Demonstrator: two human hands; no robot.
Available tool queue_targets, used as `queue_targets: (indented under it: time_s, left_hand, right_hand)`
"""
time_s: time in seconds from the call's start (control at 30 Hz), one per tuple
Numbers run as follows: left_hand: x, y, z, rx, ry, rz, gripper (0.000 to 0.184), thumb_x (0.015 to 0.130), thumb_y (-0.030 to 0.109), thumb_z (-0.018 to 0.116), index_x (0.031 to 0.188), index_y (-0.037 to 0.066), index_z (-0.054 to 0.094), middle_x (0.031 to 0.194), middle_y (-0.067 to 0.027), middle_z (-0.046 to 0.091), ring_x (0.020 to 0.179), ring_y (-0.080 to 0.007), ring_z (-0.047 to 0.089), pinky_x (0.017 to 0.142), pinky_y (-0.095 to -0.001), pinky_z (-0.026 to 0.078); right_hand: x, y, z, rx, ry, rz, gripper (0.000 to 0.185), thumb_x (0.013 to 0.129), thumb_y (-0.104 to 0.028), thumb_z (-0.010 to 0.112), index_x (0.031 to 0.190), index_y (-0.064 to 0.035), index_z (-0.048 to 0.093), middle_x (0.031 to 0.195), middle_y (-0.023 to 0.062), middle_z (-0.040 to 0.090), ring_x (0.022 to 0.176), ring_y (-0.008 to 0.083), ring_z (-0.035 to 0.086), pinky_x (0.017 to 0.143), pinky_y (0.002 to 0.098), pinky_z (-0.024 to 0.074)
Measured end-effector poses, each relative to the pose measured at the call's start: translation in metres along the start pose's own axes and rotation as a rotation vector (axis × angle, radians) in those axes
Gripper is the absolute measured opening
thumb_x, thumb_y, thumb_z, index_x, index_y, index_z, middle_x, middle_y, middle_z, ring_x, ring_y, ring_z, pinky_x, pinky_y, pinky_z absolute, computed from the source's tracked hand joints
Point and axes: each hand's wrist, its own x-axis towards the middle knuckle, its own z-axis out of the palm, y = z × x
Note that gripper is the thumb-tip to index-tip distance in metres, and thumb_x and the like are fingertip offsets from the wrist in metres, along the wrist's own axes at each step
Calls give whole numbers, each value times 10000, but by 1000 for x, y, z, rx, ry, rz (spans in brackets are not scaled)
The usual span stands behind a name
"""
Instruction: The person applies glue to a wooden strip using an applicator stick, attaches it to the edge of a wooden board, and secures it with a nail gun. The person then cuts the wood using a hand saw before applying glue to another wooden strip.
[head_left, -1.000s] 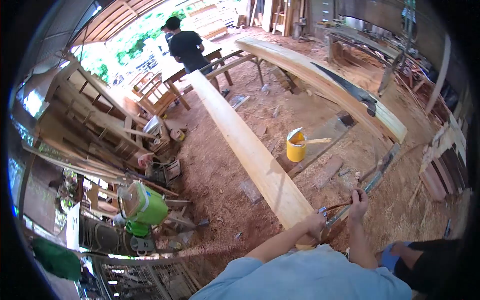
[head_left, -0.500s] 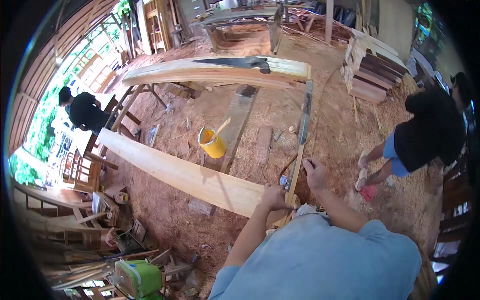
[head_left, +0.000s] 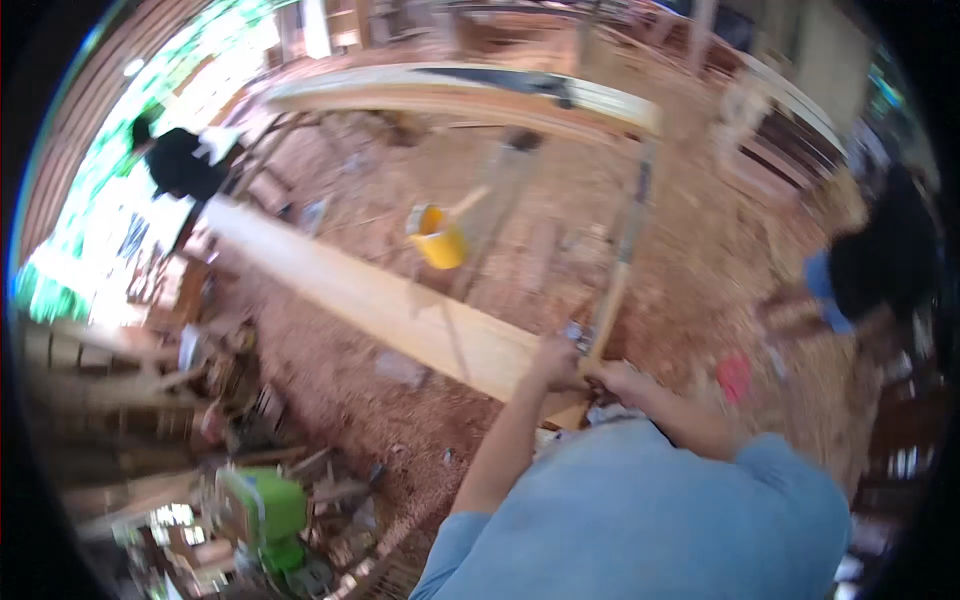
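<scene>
A long pale plank (head_left: 400,308) runs from the upper left down to my hands. My left hand (head_left: 557,364) is closed near its close end, by a small shiny object (head_left: 574,330); what it grips is too blurred to name. Close on its right, my right hand (head_left: 612,380) has its fingers drawn together beside the narrow bar (head_left: 622,262), and anything in them is hidden. Beyond the plank stands a yellow can (head_left: 440,240) with a stick in it.
A second thick plank (head_left: 450,98) lies across the back with a dark saw (head_left: 510,80) on it. A person (head_left: 885,255) is at the right, another person (head_left: 180,162) at the far left. A green container (head_left: 265,505) sits lower left, stacked boards (head_left: 785,150) upper right.
The view has swung to the right since the first frame. My right hand has come down and in beside my left hand. The dark strand seen between my hands earlier no longer shows.
</scene>
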Motion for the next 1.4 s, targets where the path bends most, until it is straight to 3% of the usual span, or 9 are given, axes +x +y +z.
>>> queue_targets:
  time_s: [0.17, 0.27, 0.43, 0.53, 0.77, 0.83, 1.03, 1.1, 1.4]
  left_hand:
    - [-21, 10, -8, -10, 160, -29, 531, 513, 545, 828, 757, 83, 738, 978, -109, 681, 1102, -305, 587, 1067, -538, 350]
    - [-42, 24, -18, -4, 414, 20, 542, 538, 534, 815, 757, 45, 737, 1236, -150, 612, 1289, -338, 487, 1138, -576, 276]
    - [-74, 63, 6, -81, 674, -474, 532, 664, 517, 776, 769, -2, 731, 1595, -157, 304, 1473, -409, 258, 1159, -644, 187]
    - [-78, 81, 20, -76, 603, -628, 477, 739, 458, 753, 750, -17, 718, 1622, -143, 264, 1486, -412, 230, 1163, -644, 177]
    - [-95, 70, -15, -68, 386, -606, 468, 651, 507, 785, 815, 69, 764, 1634, -110, 252, 1498, -380, 214, 1175, -648, 140]
    - [-87, 55, -23, -34, 305, -504, 510, 609, 547, 792, 842, 93, 774, 1630, -107, 260, 1505, -371, 195, 1182, -646, 111]
    - [-70, 34, -27, -39, 185, -305, 567, 543, 590, 800, 735, 61, 729, 1591, -107, 331, 1516, -383, 142, 1208, -619, 20]
    - [-71, 34, -25, -38, 134, -310, 551, 531, 577, 808, 712, 65, 716, 1586, -98, 337, 1518, -377, 140, 1209, -617, 11]
    - [-66, 49, -41, -58, 111, -397, 447, 498, 469, 791, 663, 58, 729, 1555, -69, 394, 1508, -374, 179, 1204, -629, 35]
  right_hand:
    - [16, 9, -6, -46, -130, -49, 285, 936, -330, 644, 965, -49, 676, 790, 79, 646, 703, 211, 630, 623, 349, 499]
    - [11, -4, -9, -179, -173, -68, 335, 957, -366, 621, 995, -40, 688, 820, 111, 670, 748, 236, 662, 663, 361, 523]
    - [-7, -39, -9, -772, -296, -58, 705, 982, -623, 434, 1197, 4, 672, 1080, 271, 692, 1080, 372, 660, 931, 413, 507]
    - [-4, -54, -11, -837, -500, 133, 756, 990, -656, 358, 1319, -21, 605, 1225, 290, 643, 1252, 395, 564, 1064, 413, 424]
    - [17, -24, -14, -926, -522, -282, 805, 1006, -661, 192, 1360, -37, 558, 1272, 261, 624, 1233, 391, 570, 1071, 445, 417]
    - [19, -29, -15, -902, -610, -309, 785, 1007, -665, 212, 1338, -58, 584, 1196, 238, 659, 1166, 368, 608, 1017, 455, 445]
    - [36, -50, -22, -886, -675, 294, 829, 966, -745, 255, 1084, -79, 734, 1094, 167, 702, 1045, 305, 662, 904, 429, 497]
    - [42, -50, -29, -988, -816, 166, 1000, 894, -831, 314, 1322, 29, 592, 1277, 255, 623, 1215, 360, 584, 1007, 415, 461]
    - [49, -78, -85, -1079, -1109, -88, 618, 953, -540, 551, 1191, 15, 680, 1173, 169, 694, 1073, 273, 648, 948, 402, 497]
